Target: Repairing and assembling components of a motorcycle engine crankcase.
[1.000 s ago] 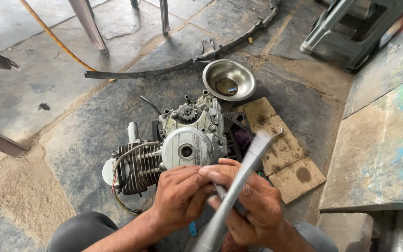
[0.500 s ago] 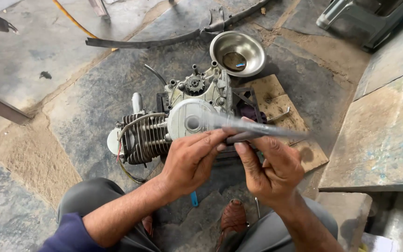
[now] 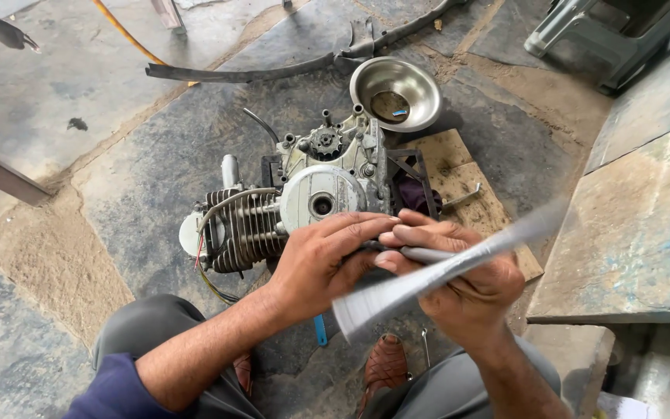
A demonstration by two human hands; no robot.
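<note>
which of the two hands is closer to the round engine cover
The left hand: its fingers reach just below the round cover; the right hand sits farther right.

The person's left hand and right hand are bare, with no gloves, rings or watch showing, and both forearms are uncovered. A dark blue sleeve is pushed up above the left elbow, at the bottom edge well below the engine. Grey trousers cover both legs on the near side of the engine, and between the knees a brown woven-strap sandal shows on one foot.
</note>
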